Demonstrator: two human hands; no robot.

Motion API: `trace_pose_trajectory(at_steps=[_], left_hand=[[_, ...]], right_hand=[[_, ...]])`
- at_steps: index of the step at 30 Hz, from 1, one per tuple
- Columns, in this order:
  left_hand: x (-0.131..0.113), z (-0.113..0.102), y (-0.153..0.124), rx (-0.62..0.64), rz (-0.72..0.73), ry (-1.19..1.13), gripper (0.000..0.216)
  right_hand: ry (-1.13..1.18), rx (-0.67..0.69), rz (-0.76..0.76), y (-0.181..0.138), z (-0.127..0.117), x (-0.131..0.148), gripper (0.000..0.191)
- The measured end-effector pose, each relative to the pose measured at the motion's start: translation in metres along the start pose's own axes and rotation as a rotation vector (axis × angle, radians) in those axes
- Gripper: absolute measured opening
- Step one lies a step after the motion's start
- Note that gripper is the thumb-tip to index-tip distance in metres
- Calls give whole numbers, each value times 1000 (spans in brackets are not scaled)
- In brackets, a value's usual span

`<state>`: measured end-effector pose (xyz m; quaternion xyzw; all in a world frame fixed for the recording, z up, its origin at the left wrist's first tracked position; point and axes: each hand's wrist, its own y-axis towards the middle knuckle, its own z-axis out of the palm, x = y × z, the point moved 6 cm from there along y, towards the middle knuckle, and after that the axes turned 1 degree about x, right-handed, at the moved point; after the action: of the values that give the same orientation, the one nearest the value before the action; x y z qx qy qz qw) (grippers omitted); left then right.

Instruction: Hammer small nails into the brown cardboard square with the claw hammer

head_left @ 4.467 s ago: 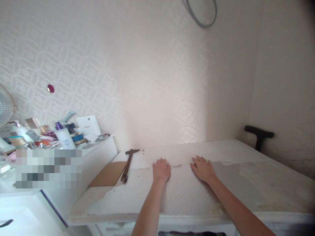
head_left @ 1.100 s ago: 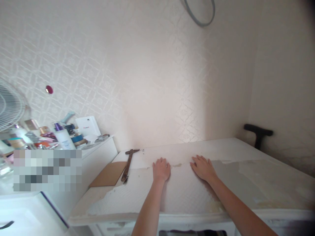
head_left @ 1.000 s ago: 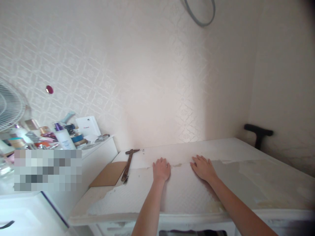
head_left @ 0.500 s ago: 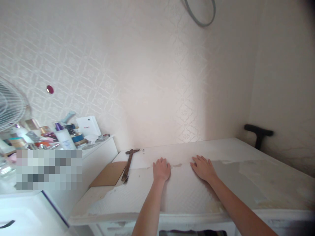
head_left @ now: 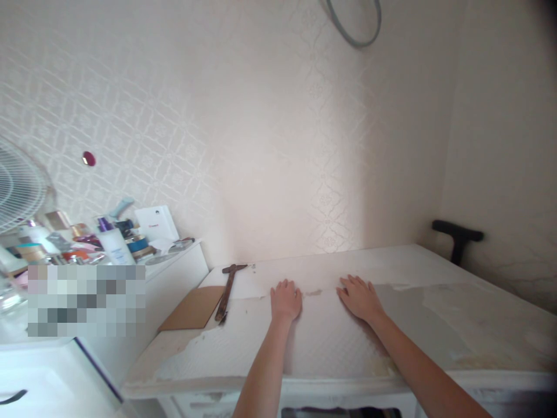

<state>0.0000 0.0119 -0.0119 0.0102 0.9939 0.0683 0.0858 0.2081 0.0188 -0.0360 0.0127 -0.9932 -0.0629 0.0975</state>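
Observation:
Both my hands rest palm down on a worn white tabletop (head_left: 322, 342) with peeling, patchy covering. My left hand (head_left: 286, 300) lies near the middle, fingers stretched forward, holding nothing. To its right, my right hand (head_left: 359, 297) lies flat with its fingers spread, also holding nothing. A rusty hammer (head_left: 226, 293) lies to the left of my left hand, apart from it, head toward the wall. Beside the hammer, a brown cardboard-like sheet (head_left: 194, 309) lies at the table's left edge, and the handle is close to or over its right side.
A white cabinet (head_left: 174, 276) on the left carries several bottles, including one with a purple cap (head_left: 114, 241), and a white box (head_left: 156, 223). A fan (head_left: 20, 186) stands behind. At the right, a black T-shaped handle (head_left: 458, 233) rises beside the table. A grey cable loop (head_left: 359, 45) hangs above.

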Motion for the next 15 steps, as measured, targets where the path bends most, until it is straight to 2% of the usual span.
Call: trace_pose_trajectory(at_steps=[15], left_hand=[[0,1,0,4,3,11,48]], right_hand=[[0,4,-10,-1,-2,1,53]])
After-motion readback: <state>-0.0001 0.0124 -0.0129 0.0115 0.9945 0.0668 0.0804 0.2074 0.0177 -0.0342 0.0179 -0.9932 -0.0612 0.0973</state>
